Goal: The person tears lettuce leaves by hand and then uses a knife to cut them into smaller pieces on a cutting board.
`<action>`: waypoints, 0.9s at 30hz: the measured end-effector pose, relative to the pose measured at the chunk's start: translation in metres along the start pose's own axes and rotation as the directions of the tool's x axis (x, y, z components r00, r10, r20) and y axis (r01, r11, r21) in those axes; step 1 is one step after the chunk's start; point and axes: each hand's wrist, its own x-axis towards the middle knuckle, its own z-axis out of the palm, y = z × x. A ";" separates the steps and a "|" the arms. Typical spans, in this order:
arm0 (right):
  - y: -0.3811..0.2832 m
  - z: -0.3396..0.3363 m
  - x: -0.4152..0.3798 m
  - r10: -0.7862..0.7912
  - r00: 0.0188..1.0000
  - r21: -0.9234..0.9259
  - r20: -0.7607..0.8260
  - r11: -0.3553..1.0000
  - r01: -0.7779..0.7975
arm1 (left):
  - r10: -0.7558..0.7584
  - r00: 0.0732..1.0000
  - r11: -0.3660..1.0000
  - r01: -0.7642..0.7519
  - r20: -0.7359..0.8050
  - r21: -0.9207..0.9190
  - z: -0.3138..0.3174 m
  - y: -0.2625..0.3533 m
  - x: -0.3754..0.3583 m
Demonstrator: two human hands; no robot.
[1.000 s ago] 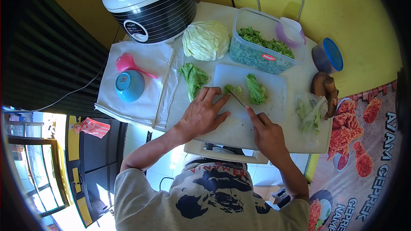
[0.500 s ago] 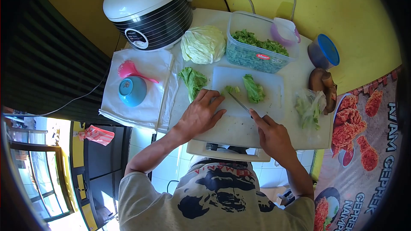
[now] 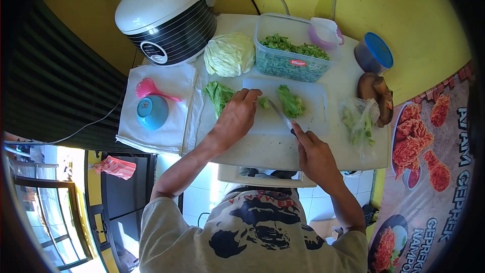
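Observation:
My right hand (image 3: 317,159) is closed around the handle of a knife (image 3: 282,116). Its blade points up and left over a white cutting board (image 3: 313,121), with the tip by a small lettuce piece (image 3: 264,102). To the right of the blade lies a larger lettuce bundle (image 3: 290,102). At the board's left edge is my left hand (image 3: 236,115), its fingers bent and close together; what they hold, if anything, is hidden. Behind that hand, a loose lettuce leaf (image 3: 217,95) rests on the table, partly covered by it.
Behind the board stand a cabbage (image 3: 230,54) and a clear tub (image 3: 290,68) of cut lettuce. A rice cooker (image 3: 169,25), blue bowl (image 3: 152,112) and pink ladle (image 3: 146,88) are left. A plastic bag (image 3: 361,121) with greens and a blue-lidded container (image 3: 374,55) are right.
My left hand has moved up slightly, its fingers drawn together and the thumb now out of sight. The knife stays in my right hand, near the small piece. The whole view has shifted a little.

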 end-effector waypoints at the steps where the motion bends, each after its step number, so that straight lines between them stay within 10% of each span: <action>1: 0.002 -0.001 0.000 0.011 1.000 0.002 -0.005 1.000 -0.011 | 0.008 1.000 1.000 -0.008 0.006 0.012 -0.001 0.002 0.003; 18: 0.017 -0.017 -0.013 0.094 0.988 0.154 -0.123 0.985 -0.074 | 0.130 0.957 0.987 -0.151 0.261 0.062 -0.001 -0.004 0.028; 27: 0.030 -0.023 -0.022 0.022 0.987 -0.001 -0.157 1.000 -0.022 | 0.254 0.913 0.960 -0.277 -0.321 -0.029 -0.038 0.030 0.088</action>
